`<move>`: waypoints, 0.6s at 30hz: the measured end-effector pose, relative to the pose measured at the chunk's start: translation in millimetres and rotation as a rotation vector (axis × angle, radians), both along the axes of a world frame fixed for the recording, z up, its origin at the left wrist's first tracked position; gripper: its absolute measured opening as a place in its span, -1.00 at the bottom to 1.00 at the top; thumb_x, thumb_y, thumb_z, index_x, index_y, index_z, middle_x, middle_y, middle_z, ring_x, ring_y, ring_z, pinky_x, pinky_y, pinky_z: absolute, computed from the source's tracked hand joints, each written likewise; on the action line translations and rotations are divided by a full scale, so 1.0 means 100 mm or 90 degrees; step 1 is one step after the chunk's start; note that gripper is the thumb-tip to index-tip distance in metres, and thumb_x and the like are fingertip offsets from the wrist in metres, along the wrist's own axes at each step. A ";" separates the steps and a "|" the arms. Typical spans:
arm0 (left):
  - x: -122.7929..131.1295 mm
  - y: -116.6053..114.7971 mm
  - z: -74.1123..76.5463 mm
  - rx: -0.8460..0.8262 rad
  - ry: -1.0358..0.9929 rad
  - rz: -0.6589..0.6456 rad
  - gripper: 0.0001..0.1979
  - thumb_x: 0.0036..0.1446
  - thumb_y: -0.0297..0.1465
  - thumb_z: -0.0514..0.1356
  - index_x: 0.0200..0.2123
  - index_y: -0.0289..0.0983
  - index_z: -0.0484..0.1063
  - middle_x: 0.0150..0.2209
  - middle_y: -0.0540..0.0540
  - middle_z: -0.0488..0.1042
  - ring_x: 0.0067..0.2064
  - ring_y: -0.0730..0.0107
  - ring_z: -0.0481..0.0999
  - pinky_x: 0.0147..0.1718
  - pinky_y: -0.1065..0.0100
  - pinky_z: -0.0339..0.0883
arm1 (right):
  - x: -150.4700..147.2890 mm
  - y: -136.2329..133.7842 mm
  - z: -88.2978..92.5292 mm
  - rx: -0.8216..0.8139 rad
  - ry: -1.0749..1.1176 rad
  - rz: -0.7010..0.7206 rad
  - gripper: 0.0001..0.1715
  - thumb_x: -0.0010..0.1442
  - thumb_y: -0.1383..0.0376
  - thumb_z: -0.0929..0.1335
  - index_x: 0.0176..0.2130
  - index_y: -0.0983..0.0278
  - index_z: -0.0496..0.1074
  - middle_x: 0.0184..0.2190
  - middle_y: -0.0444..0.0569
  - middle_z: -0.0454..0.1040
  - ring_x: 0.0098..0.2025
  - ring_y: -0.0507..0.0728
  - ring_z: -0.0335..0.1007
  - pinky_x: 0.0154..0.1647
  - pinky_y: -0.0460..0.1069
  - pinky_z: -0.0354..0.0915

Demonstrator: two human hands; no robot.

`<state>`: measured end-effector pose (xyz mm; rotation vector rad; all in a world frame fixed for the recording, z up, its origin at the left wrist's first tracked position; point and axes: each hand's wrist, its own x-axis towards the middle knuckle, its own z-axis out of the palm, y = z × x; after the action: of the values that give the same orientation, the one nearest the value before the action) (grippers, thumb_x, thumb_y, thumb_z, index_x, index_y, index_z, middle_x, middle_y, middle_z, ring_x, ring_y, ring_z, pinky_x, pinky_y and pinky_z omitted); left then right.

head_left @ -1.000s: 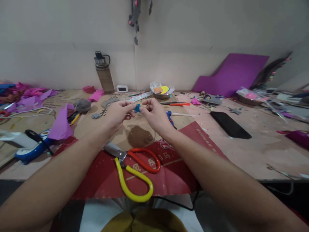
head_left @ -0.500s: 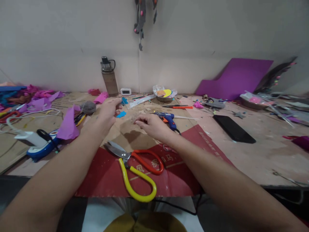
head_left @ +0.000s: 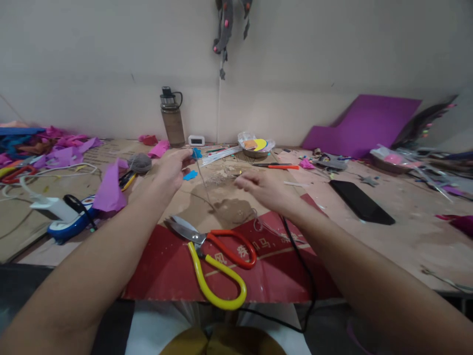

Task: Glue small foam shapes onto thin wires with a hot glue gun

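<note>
My left hand (head_left: 173,170) pinches a small blue felt shape (head_left: 196,153) at its fingertips, with a thin thread hanging down from there. Just below those fingers is a second blue shape (head_left: 190,175). My right hand (head_left: 258,186) is closed over the cardboard, to the right of the thread; whatever is in its fingers is too small to make out. The glue gun is mostly hidden behind this hand. Large scissors (head_left: 199,238) with one red and one yellow handle lie nearer me on the red printed sheet (head_left: 266,281).
A bottle (head_left: 172,123), grey yarn ball (head_left: 139,163) and small white clock (head_left: 196,140) stand toward the wall. On the right lie a black phone (head_left: 361,201) and purple sheet (head_left: 365,123). A blue power strip (head_left: 70,228) and purple scraps lie left.
My right hand has moved right, away from my left hand, and now covers the glue gun. A black cable has shifted into view beside my right wrist. The view has shifted slightly.
</note>
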<state>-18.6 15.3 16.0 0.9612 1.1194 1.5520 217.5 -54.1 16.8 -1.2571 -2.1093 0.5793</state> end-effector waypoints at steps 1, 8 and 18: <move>0.00 0.00 -0.01 0.010 0.005 -0.009 -0.81 -0.24 -0.38 0.32 -0.45 -0.26 0.47 -0.40 -0.01 0.51 -0.39 0.45 0.43 -0.51 0.42 0.16 | 0.08 0.04 -0.03 0.015 0.022 -0.098 -0.63 0.29 0.12 0.23 -0.35 0.27 0.47 -0.45 -0.08 0.49 -0.40 0.07 0.35 -0.38 -0.06 0.14; 0.02 -0.03 -0.03 0.055 0.044 -0.028 -0.84 -0.15 -0.33 0.35 -0.46 -0.25 0.49 -0.42 -0.01 0.48 -0.43 0.51 0.38 -0.53 0.46 0.09 | 0.43 0.26 -0.38 -0.085 -0.172 -0.335 -0.71 0.13 0.10 0.37 -0.44 0.28 0.41 -0.53 0.03 0.44 -0.47 0.14 0.33 -0.47 -0.01 0.09; 0.05 -0.04 -0.07 0.059 0.057 -0.044 -0.82 -0.18 -0.34 0.37 -0.49 -0.28 0.46 -0.55 0.04 0.31 -0.55 0.57 0.21 -0.63 0.47 -0.03 | 0.23 0.19 -0.18 -0.164 -0.024 -0.332 -0.91 0.04 0.33 0.31 -0.49 0.25 0.37 -0.60 -0.07 0.38 -0.58 0.08 0.29 -0.55 -0.03 0.17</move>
<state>-13.7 11.4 9.0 1.1291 1.0721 1.5292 240.9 -35.1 -1.1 -1.8898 -1.6646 0.6009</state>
